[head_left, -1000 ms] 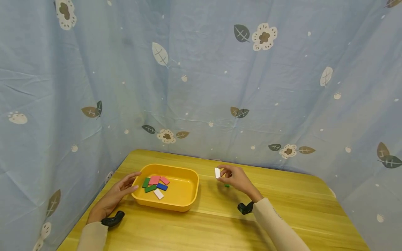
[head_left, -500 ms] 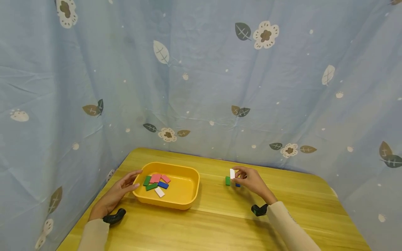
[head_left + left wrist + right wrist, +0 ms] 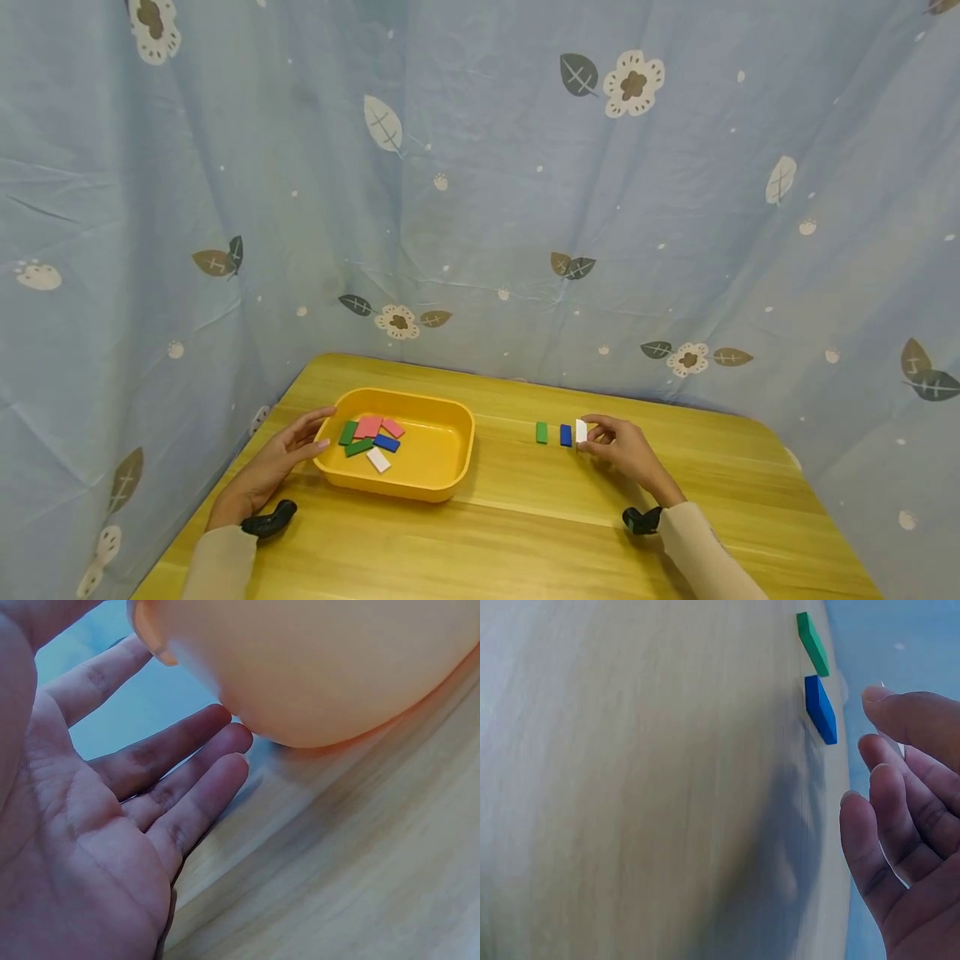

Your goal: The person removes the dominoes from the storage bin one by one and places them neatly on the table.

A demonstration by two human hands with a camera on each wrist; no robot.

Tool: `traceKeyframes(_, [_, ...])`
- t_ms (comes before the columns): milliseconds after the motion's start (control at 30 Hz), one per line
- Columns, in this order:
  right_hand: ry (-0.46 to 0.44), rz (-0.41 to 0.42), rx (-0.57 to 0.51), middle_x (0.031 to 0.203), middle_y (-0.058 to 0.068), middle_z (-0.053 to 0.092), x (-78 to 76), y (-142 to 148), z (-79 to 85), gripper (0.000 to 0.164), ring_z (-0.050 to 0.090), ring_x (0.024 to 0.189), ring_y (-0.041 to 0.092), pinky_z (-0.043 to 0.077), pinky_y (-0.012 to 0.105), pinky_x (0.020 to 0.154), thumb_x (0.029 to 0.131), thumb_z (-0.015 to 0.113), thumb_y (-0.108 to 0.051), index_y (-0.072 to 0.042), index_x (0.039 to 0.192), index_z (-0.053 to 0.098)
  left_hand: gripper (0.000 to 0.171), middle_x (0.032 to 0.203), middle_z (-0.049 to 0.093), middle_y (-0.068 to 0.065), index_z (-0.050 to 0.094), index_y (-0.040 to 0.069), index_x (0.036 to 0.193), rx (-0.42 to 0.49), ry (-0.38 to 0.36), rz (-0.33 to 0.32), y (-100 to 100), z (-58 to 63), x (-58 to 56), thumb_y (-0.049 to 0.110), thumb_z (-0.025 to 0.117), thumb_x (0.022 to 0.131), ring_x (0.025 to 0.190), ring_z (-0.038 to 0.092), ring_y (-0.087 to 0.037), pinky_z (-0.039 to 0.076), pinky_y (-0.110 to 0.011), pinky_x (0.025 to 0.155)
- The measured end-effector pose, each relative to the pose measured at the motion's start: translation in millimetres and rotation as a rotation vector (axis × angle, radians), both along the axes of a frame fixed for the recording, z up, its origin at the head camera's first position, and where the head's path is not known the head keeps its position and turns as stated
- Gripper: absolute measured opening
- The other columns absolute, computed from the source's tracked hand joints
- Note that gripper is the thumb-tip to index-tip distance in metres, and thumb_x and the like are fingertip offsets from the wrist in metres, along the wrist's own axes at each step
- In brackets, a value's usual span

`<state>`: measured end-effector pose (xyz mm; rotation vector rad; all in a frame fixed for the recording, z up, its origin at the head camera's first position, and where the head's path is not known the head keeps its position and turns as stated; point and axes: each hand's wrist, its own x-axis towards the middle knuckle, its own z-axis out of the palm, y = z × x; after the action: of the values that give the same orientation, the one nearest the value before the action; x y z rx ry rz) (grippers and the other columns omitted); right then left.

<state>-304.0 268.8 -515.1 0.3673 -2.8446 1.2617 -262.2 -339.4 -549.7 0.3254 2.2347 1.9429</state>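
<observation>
i see the right hand (image 3: 628, 452) pinch a white block (image 3: 581, 431). the left hand (image 3: 270, 471), fingers relaxed, touches the yellow tray (image 3: 386, 488).

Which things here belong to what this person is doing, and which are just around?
Seemingly part of the job:
- white tile, pinched by the right hand
- green tile and blue tile on the table
- tray with more tiles, left hand at its rim

Probably just around:
- curtain
- black wrist devices
</observation>
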Motion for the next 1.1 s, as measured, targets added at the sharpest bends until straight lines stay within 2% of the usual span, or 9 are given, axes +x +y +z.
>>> traceKeyframes(233, [-0.031, -0.003, -0.041, 0.091, 0.004, 0.068, -2.1, 7, -4.1, 0.051, 0.061, 0.068, 0.02, 0.052, 0.03, 0.056, 0.09, 0.082, -0.017, -0.001, 0.135, 0.064, 0.061, 0.163, 0.029, -0.017, 0.035, 0.022, 0.161, 0.009, 0.001, -0.006, 0, 1.5, 2.2, 0.023, 0.06, 0.106, 0.127, 0.048, 0.0, 0.047, -0.021, 0.098])
traceKeyframes(433, [-0.048, -0.01, -0.005, 0.088, 0.003, 0.068, -3.0, 12, -11.5, 0.052, 0.061, 0.067, 0.017, 0.05, 0.027, 0.057, 0.09, 0.082, -0.019, 0.0, 0.134, 0.063, 0.06, 0.164, 0.028, -0.015, 0.035, 0.022, 0.161, -0.004, -0.006, -0.001, 2, 2.0, 3.0, 0.023, 0.06, 0.106, 0.129, 0.046, -0.002, 0.046, -0.019, 0.098])
traceKeyframes(700, [-0.05, -0.025, 0.039, 0.083, 0.001, 0.067, -8.3, 14, -13.5, 0.051, 0.059, 0.067, 0.018, 0.049, 0.027, 0.058, 0.09, 0.082, -0.018, 0.0, 0.135, 0.064, 0.06, 0.165, 0.025, -0.012, 0.035, 0.023, 0.161, -0.011, -0.013, 0.006, 1, 1.2, 3.5, 0.024, 0.06, 0.106, 0.145, 0.03, -0.029, 0.045, -0.017, 0.097])
traceKeyframes(767, [-0.053, -0.03, 0.044, 0.082, 0.001, 0.066, -9.3, 14, -14.2, 0.05, 0.059, 0.067, 0.018, 0.048, 0.026, 0.058, 0.09, 0.082, -0.018, -0.001, 0.134, 0.064, 0.06, 0.165, 0.026, -0.013, 0.035, 0.023, 0.161, -0.012, -0.014, 0.008, 1, 1.4, 3.6, 0.024, 0.06, 0.106, 0.144, 0.033, -0.027, 0.045, -0.018, 0.097])
traceKeyframes(967, [-0.064, -0.046, 0.042, 0.081, 0.001, 0.066, -9.0, 15, -15.2, 0.049, 0.058, 0.068, 0.019, 0.048, 0.027, 0.058, 0.091, 0.081, -0.016, 0.0, 0.134, 0.064, 0.061, 0.165, 0.026, -0.014, 0.035, 0.023, 0.161, -0.014, -0.014, 0.008, 1, 2.6, 2.8, 0.024, 0.06, 0.106, 0.13, 0.044, -0.001, 0.046, -0.018, 0.097])
traceKeyframes(1100, [-0.069, -0.053, 0.044, 0.082, 0.001, 0.066, -9.7, 16, -16.5, 0.049, 0.059, 0.069, 0.019, 0.05, 0.027, 0.058, 0.091, 0.08, -0.014, 0.001, 0.134, 0.064, 0.061, 0.164, 0.027, -0.015, 0.035, 0.022, 0.161, -0.016, -0.011, 0.007, 2, 3.6, 1.9, 0.025, 0.061, 0.106, 0.127, 0.046, 0.002, 0.046, -0.019, 0.097])
